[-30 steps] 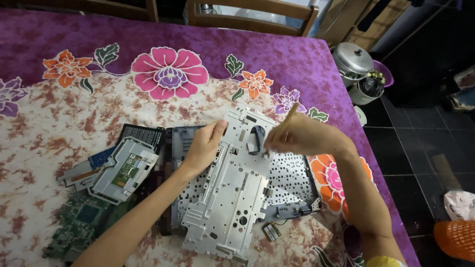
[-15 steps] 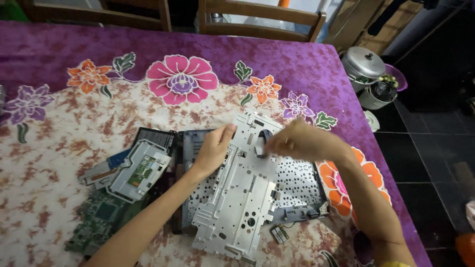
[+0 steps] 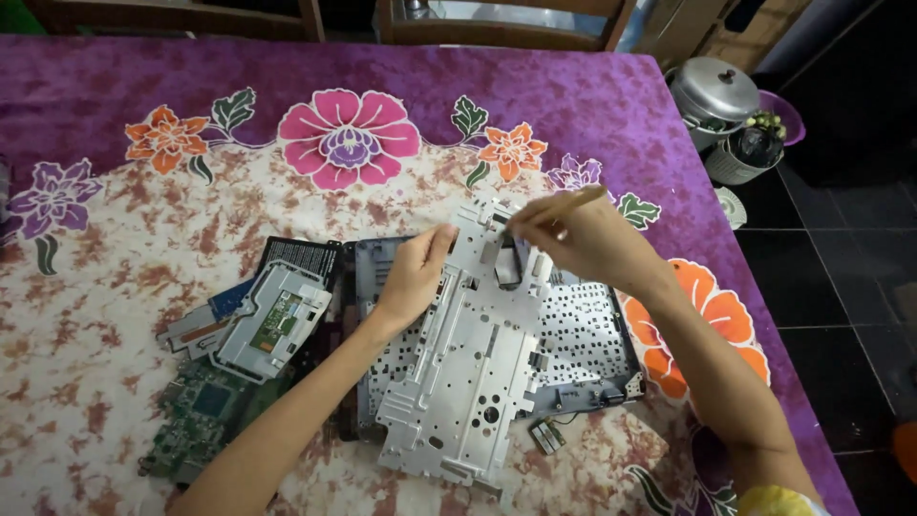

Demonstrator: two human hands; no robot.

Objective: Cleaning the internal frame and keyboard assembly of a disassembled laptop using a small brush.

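The left hand (image 3: 413,279) lay loosely curled against the left edge of a silver metal frame (image 3: 478,354), steadying it. The right hand (image 3: 585,239) pinched a thin stick-like tool (image 3: 573,198), its fingers closed, above the frame's top end. The frame rested tilted on a perforated laptop base (image 3: 583,334) on the tabletop (image 3: 95,287)

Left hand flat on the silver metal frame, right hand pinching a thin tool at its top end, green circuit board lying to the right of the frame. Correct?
Not quite. The head view shows the green circuit board lying to the left of the silver metal frame, not the right. The rest holds: the left hand rests on the frame and the right hand pinches a thin tool at its top end.
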